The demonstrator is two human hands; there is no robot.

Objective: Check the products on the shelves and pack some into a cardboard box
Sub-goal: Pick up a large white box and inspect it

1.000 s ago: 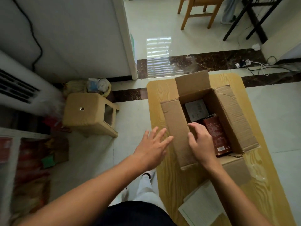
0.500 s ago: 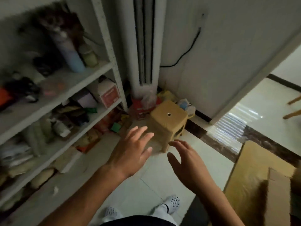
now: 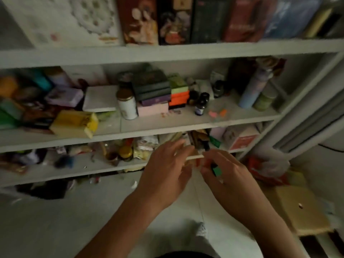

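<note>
At the lower shelf [image 3: 74, 169], the left hand [image 3: 167, 174] shows a wide grip; the right hand [image 3: 230, 175] (blurred, fingers bent) I cannot tell.

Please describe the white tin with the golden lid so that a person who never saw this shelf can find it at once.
Look at the white shelving unit and find its middle shelf. Near the centre, between a flat white box and a stack of flat boxes, stands the tin. It alone is an upright white cylinder with a golden lid.
</note>
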